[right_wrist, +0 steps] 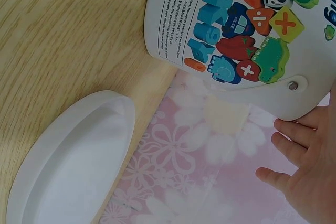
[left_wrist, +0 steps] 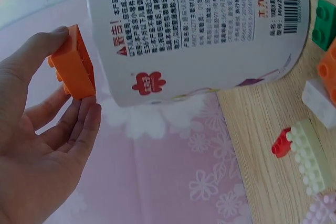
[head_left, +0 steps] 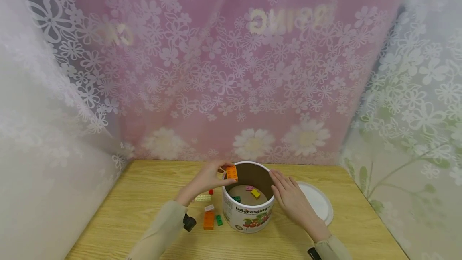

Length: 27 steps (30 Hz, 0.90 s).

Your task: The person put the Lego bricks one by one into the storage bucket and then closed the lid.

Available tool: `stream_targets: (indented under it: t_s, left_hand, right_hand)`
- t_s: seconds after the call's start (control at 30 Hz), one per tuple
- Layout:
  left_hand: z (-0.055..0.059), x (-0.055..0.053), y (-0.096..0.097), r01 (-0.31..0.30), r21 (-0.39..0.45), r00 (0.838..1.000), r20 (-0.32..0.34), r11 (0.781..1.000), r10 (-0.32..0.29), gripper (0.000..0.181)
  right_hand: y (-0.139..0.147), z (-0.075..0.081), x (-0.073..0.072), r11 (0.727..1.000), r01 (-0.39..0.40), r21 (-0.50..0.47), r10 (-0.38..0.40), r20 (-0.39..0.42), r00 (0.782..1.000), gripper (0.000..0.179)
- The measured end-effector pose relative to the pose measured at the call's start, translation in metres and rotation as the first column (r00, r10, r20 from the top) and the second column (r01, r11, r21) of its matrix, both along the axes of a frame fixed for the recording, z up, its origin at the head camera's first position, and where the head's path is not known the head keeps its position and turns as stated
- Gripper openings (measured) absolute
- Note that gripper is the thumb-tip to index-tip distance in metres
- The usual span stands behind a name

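Note:
My left hand (head_left: 211,176) pinches an orange building brick (head_left: 232,173) between thumb and fingers, at the left rim of a white round bucket (head_left: 249,220). In the left wrist view the same orange brick (left_wrist: 74,64) shows its studs toward the palm. On the bucket's far right side my right hand (head_left: 290,196) rests with straight fingers against the rim; the right wrist view has these fingers (right_wrist: 289,148) at the bucket's edge. Inside the bucket lie a yellow brick (head_left: 255,193), a pink brick (head_left: 249,188) and a dark green brick (head_left: 236,199).
Left of the bucket lie a larger orange brick (head_left: 208,220), a green brick (head_left: 219,220), a white brick (head_left: 209,208), a pale yellow-green brick (head_left: 203,198) and a red one (head_left: 211,191). A white lid (head_left: 326,206) lies right of the bucket. Flowered curtains (head_left: 231,71) enclose the wooden table (head_left: 151,196).

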<state>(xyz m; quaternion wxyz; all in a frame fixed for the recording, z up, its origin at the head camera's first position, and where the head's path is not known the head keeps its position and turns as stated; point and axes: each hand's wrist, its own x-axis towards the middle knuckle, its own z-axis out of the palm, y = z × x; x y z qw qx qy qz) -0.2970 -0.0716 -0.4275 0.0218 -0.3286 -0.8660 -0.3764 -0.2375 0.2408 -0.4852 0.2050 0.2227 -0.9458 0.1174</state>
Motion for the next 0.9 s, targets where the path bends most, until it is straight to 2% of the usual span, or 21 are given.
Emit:
stream_targets:
  t_s: [0.17,0.37,0.63,0.9]
  left_hand:
    - [0.0,-0.002,0.013,0.026,-0.012,0.999,-0.024,1.0,-0.026,0.05]
    - [-0.003,-0.003,0.028,0.028,-0.066,0.998,-0.053,0.997,-0.031,0.049]
    - [-0.013,-0.009,0.044,0.063,-0.089,0.997,-0.035,0.994,-0.066,0.048]
    - [-0.017,-0.01,0.055,0.05,-0.123,0.998,-0.023,0.991,-0.053,0.05]
  right_hand:
    - [-0.001,0.001,-0.001,1.0,-0.002,-0.001,0.002,-0.009,1.0,0.053]
    - [-0.001,0.001,0.0,1.0,0.002,-0.002,-0.002,-0.007,1.0,0.052]
    - [-0.001,0.0,-0.001,1.0,0.005,0.011,-0.005,-0.012,1.0,0.051]
    - [-0.001,0.0,-0.001,1.0,0.005,0.008,-0.005,-0.006,1.0,0.051]
